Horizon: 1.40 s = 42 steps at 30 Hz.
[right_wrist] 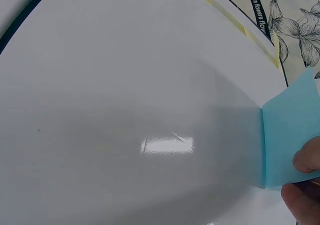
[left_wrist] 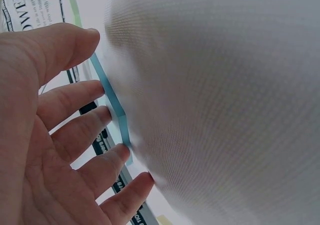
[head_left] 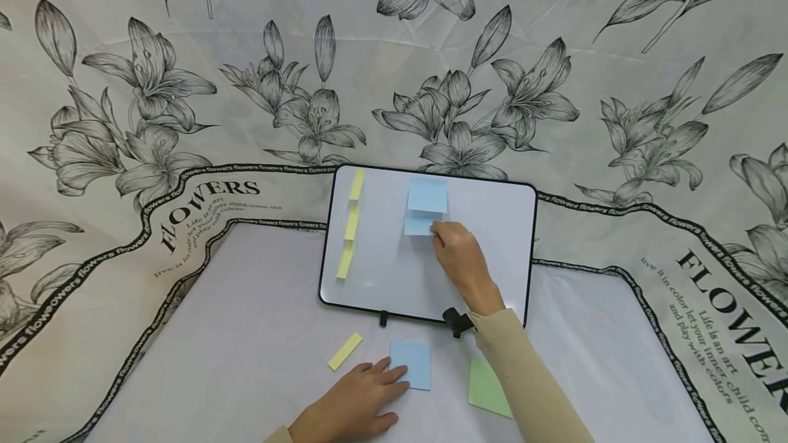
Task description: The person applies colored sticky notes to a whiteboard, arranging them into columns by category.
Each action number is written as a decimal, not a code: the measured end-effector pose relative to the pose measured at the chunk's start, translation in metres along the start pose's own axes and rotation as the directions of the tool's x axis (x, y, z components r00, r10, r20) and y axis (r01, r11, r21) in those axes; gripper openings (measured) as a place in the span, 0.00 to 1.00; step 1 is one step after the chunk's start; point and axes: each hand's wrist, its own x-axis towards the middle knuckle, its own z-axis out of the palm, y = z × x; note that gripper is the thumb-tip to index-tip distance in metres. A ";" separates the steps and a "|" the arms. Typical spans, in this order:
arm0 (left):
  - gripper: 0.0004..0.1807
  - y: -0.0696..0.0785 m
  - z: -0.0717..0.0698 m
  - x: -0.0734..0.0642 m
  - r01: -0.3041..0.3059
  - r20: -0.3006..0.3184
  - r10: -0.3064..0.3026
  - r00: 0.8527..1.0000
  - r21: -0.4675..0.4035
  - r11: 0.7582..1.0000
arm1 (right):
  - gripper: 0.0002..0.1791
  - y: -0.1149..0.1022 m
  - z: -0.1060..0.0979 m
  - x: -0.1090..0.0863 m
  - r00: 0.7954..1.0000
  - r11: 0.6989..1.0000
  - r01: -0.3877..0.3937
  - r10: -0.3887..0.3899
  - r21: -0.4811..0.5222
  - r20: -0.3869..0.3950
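Observation:
My right hand (head_left: 462, 258) is at the whiteboard (head_left: 382, 272), pinching the lower right part of a light blue sticky note (head_left: 418, 226). This note is directly under another blue sticky note (head_left: 427, 195) near the board's top. In the right wrist view, the held note (right_wrist: 287, 130) stands out from the board along a crease, with thumb and finger at its free end. Down on the table, my left hand (head_left: 357, 398) has its fingers spread, fingertips on the left edge of a blue sticky note pad (head_left: 415, 364). The pad's thin edge (left_wrist: 112, 97) shows beside the fingertips in the left wrist view.
Three narrow yellow notes (head_left: 351, 222) run down the board's left side. A yellow strip pad (head_left: 345, 351) lies left of the blue pad. A green pad (head_left: 486, 388) is partly under the right sleeve. Black clips (head_left: 457, 322) sit at the board's lower edge; flowered cloth hangs behind.

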 end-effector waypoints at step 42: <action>0.27 -0.029 -0.041 0.014 0.020 -0.079 -0.018 0.997 0.017 1.000 | 0.24 0.002 0.022 -0.062 0.980 0.965 0.175 -0.151 -0.198 0.129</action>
